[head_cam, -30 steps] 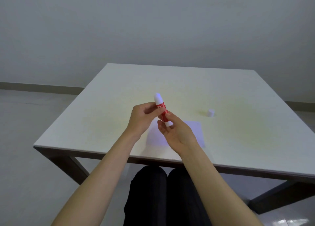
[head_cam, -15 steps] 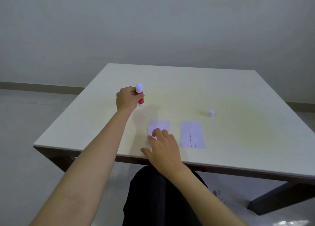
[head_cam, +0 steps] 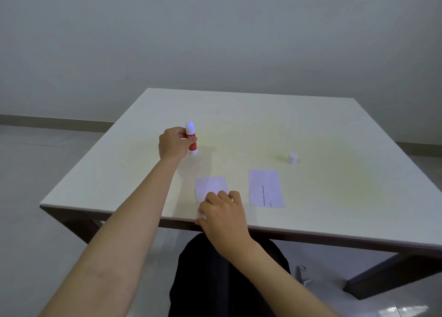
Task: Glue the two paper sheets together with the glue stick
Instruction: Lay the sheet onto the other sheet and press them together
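My left hand grips a red glue stick with its white glue tip up; it stands upright on or just above the table, left of centre. Two small white paper sheets lie near the front edge. The left sheet is blank, and the fingers of my right hand rest on its near end, hiding that part. The right sheet carries a line of small print and lies apart from both hands. The white glue cap stands alone behind the right sheet.
The white table has its front edge just under my right wrist. My dark-clothed legs are below it, and a small metal object lies on the floor.
My hands parted from holding the stick together. The left hand carried the glue stick out to the left and lowered it toward the table. The right hand dropped onto the left sheet.
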A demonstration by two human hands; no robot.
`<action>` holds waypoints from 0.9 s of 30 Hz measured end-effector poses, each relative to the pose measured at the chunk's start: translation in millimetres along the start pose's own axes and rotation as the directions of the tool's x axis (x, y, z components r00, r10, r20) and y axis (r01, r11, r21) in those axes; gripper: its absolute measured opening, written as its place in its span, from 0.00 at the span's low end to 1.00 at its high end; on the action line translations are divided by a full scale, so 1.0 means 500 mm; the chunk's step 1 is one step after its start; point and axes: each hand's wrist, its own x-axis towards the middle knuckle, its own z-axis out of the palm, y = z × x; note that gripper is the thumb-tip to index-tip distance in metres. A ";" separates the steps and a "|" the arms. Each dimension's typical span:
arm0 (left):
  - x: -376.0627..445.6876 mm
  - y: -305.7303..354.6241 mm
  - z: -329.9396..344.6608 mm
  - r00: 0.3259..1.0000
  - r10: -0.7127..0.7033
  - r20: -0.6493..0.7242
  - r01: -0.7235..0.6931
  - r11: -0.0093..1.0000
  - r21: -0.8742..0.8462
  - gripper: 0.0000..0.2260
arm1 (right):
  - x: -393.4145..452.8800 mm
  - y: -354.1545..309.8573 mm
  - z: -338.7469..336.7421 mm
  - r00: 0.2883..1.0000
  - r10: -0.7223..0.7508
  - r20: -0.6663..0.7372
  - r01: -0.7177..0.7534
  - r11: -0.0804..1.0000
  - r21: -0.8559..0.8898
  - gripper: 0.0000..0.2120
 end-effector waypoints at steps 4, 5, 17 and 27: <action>-0.003 -0.001 -0.001 1.000 0.016 0.003 -0.016 1.000 -0.016 0.02 | -0.003 0.002 0.006 0.997 -0.006 -0.078 0.005 1.000 -0.013 0.11; -0.003 -0.004 -0.001 1.000 0.015 0.005 -0.015 1.000 -0.018 0.04 | -0.005 0.003 0.007 0.995 -0.009 -0.095 0.007 1.000 -0.020 0.11; -0.136 0.025 -0.005 0.933 0.149 -0.326 -0.259 0.910 -0.323 0.04 | 0.045 0.123 -0.063 0.798 0.593 -0.106 -0.309 0.554 0.773 0.07; -0.226 0.023 0.060 0.913 -0.111 0.392 0.251 0.911 -0.328 0.10 | 0.034 0.214 -0.069 0.583 0.642 0.497 -0.077 -0.566 0.821 0.05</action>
